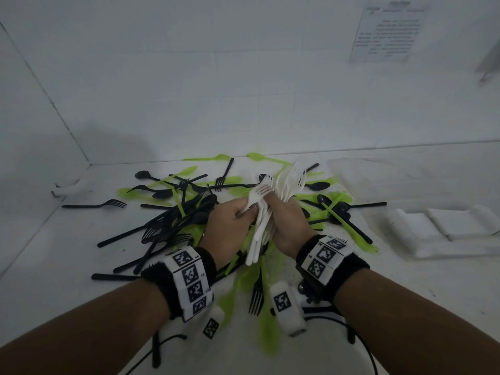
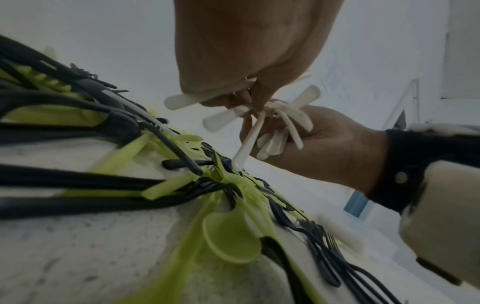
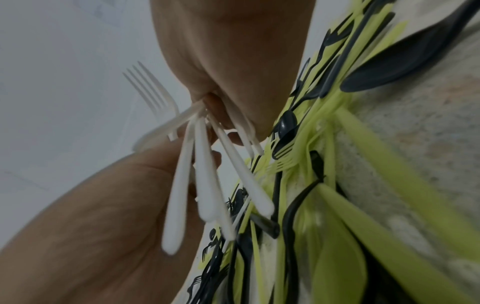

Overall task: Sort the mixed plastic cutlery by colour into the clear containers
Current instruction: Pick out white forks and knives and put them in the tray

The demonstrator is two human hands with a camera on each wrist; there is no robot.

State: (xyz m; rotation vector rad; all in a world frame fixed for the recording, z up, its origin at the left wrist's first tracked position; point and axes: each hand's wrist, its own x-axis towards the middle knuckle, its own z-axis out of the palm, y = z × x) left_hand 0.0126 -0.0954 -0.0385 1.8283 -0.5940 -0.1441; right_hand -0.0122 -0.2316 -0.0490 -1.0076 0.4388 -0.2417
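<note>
Above the middle of the pile, both hands meet around a bundle of white plastic forks (image 1: 290, 177). My right hand (image 1: 286, 215) grips the bundle, prongs pointing up and away. My left hand (image 1: 235, 215) pinches one white fork (image 1: 258, 193) against it. In the left wrist view the white handles (image 2: 262, 129) fan out below the left hand (image 2: 246, 51), with the right hand (image 2: 327, 144) curled round them. The right wrist view shows the same white handles (image 3: 205, 185) hanging from the right hand (image 3: 233, 51), the left hand (image 3: 103, 205) beside them. Black cutlery (image 1: 167, 226) and green cutlery (image 1: 267, 328) lie mixed on the white table (image 1: 54, 253).
A clear container (image 1: 378, 174) stands at the back right, hard to make out against the white wall. More pale containers (image 1: 449, 228) lie at the right edge. A lone black fork (image 1: 94, 205) lies far left. Walls close the table at back and left.
</note>
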